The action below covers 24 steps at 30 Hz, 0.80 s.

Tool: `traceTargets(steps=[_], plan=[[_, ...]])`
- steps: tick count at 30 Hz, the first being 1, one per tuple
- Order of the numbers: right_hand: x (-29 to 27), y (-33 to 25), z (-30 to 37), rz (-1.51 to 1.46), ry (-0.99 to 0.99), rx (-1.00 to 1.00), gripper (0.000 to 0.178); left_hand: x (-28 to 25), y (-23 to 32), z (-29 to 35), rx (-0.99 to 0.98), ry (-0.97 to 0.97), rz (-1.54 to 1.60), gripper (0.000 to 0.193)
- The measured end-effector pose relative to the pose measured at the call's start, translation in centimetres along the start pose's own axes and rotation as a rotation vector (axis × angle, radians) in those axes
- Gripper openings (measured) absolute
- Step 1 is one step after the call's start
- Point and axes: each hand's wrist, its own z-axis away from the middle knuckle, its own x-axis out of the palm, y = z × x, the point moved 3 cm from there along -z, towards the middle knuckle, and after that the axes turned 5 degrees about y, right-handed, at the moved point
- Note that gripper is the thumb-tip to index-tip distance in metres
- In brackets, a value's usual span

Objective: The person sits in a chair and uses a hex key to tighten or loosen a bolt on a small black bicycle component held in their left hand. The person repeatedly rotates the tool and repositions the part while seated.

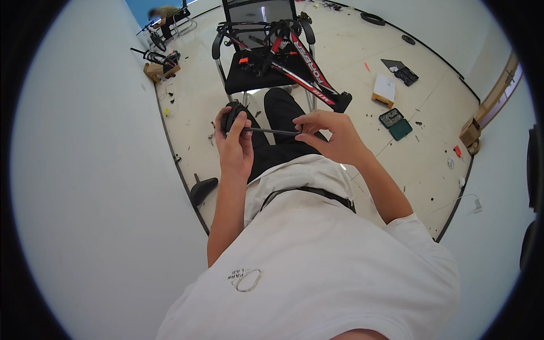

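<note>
My left hand [233, 136] is wrapped round a chunky black part [229, 118], whose exact kind is partly hidden by my fingers. A long, thin dark hex key [272, 131] runs from that part across my lap to the right. At its bent far end, the thumb and fingers of my right hand [326, 131] pinch it. Just beyond my knees, a black and red bicycle frame [300, 62] lies across the seat of a black office chair [229, 79].
An opened green tool case [399, 127], a white and yellow box [384, 90] and a black case [405, 75] lie on the floor at right. A bicycle saddle [203, 190] rests by the left wall. Farther off are a cardboard box [161, 71] and a seated person [164, 14].
</note>
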Motion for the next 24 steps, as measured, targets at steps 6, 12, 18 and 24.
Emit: traceTargets(steps=[6,12,18,24], plan=[[0.7,1.4,0.4,-0.315,-0.069,0.438,0.021,0.5,-0.2,0.2,-0.012,-0.012,0.008,0.033],[0.4,-1.1,0.0,-0.065,-0.047,0.111,0.034,-0.1,-0.4,0.0,-0.02,0.038,0.026,0.029],[0.6,-1.5,0.7,0.28,-0.038,-0.219,0.03,-0.6,-0.4,-0.5,-0.072,0.046,0.046,0.032],[1.2,-0.3,0.9,-0.434,-0.067,0.368,0.015,0.3,-0.2,0.3,-0.048,0.056,-0.06,0.028]])
